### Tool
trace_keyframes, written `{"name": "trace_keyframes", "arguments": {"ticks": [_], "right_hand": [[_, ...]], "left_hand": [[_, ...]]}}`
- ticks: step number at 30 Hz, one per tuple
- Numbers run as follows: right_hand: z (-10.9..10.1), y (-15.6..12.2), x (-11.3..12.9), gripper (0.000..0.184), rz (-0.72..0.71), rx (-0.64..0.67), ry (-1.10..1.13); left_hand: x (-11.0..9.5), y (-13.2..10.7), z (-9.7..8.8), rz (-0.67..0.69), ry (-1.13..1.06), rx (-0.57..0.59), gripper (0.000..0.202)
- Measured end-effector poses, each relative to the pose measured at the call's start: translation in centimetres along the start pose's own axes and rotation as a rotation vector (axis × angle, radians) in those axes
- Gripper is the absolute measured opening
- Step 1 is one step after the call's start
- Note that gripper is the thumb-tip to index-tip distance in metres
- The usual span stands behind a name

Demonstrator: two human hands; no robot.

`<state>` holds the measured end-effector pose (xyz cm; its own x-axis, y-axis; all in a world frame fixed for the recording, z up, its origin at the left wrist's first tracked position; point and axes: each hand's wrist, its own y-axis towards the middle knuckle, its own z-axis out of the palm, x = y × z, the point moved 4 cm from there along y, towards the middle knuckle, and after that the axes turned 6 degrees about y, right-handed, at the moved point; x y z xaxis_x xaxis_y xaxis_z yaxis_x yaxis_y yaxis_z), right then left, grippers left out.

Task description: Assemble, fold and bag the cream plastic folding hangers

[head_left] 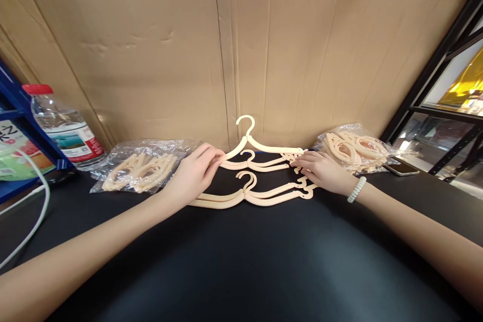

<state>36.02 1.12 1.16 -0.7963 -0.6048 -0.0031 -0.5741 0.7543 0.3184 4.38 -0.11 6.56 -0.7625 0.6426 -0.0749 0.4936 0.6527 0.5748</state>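
Note:
A cream plastic clothes hanger is held up near the cardboard, its hook pointing upward. My left hand pinches its left arm end, and my right hand has its fingers closed at the right arm end. Below it, more cream hangers lie on the black table. Closer to me, another group of hangers lies with hooks overlapping and arms spread. My left wrist hides part of their left ends.
Clear plastic bags of folded hangers lie at left and right. A phone sits beside the right bag. A red-capped bottle and white cable are at left. Cardboard stands behind; a black rack rises at right.

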Motion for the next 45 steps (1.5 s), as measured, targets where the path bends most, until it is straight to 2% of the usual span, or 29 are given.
{"name": "trace_keyframes", "arguments": {"ticks": [6,10,14,16,20,25,30,33,39,45], "right_hand": [[-0.3,0.6,0.0,0.024,0.034,-0.064,0.099],[-0.2,1.1,-0.2,0.019,0.057,-0.124,0.151],[-0.2,1.5,-0.3,0.018,0.078,-0.216,0.282],[-0.4,1.5,-0.6,0.017,0.12,-0.291,0.358],[-1.2,0.6,-1.4,0.023,0.261,-0.431,0.489],[-2.5,-0.8,-2.0,0.02,0.557,-0.522,0.992],[-3.4,-1.0,-0.8,0.021,0.59,-0.623,1.368],[-3.1,-0.8,0.0,0.023,0.62,-0.598,1.516],[-1.8,-0.5,1.8,0.024,0.655,-0.399,1.836],[-1.7,-0.6,3.0,0.019,0.666,-0.276,1.824]], "left_hand": [[-1.6,-0.1,-1.4,0.017,-0.025,-0.023,0.021],[-2.5,-2.2,-2.1,-0.009,-0.078,0.021,0.019],[-3.2,-5.5,-1.3,-0.04,-0.146,0.049,0.014],[-3.3,-6.7,-0.7,-0.05,-0.165,0.018,0.012],[-3.0,-7.4,0.4,-0.078,-0.2,0.036,0.011],[-2.4,-7.4,0.8,-0.136,-0.225,0.06,0.01],[-1.9,-7.6,1.1,-0.169,-0.273,0.073,0.009],[-1.6,-7.6,1.4,-0.198,-0.315,0.099,0.01],[-1.5,-7.5,1.2,-0.231,-0.38,0.077,0.008],[-1.4,-7.5,1.0,-0.247,-0.369,0.025,0.021]]}}
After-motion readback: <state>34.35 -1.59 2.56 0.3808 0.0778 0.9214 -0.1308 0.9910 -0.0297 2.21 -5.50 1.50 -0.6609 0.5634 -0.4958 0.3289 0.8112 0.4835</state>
